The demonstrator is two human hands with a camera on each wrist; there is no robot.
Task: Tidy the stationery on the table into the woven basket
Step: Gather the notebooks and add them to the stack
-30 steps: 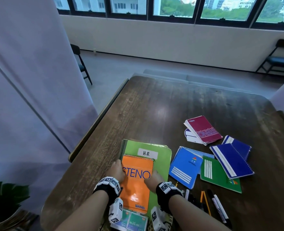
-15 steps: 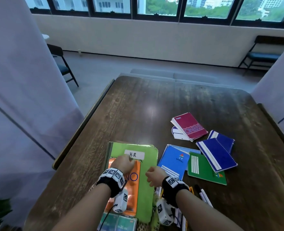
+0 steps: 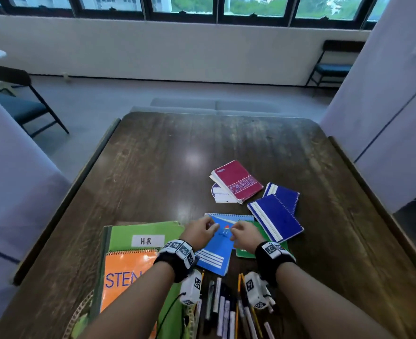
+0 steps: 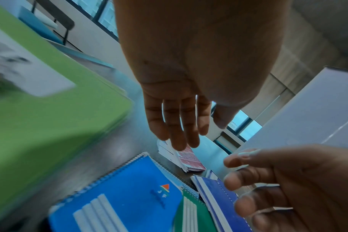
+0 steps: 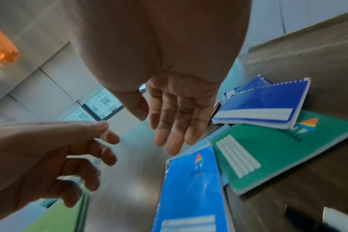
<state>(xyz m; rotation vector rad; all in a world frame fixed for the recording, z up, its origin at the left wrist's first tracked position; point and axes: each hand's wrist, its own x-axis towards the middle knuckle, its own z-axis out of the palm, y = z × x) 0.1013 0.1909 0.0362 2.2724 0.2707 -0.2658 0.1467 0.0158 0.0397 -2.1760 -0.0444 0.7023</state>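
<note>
Hands, left hand [image 3: 198, 232] and right hand [image 3: 243, 234], hover empty with loose fingers above the light blue notebook [image 3: 216, 250] on the desk [image 3: 153, 167]; next, probably, gripping its edges to carry it to the woven basket [image 3: 79, 314].

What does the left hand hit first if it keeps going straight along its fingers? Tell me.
Most likely the red notebook: the left hand hangs open with its fingers aimed at it, past the light blue notebook. Depth is unclear.

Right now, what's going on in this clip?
A person is tidying stationery on a wooden table. Both hands, left hand and right hand, hover open over the light blue notebook, holding nothing. The green H.R folder and orange steno pad already lie across the woven basket. Other notebooks and pens wait on the table.
</note>
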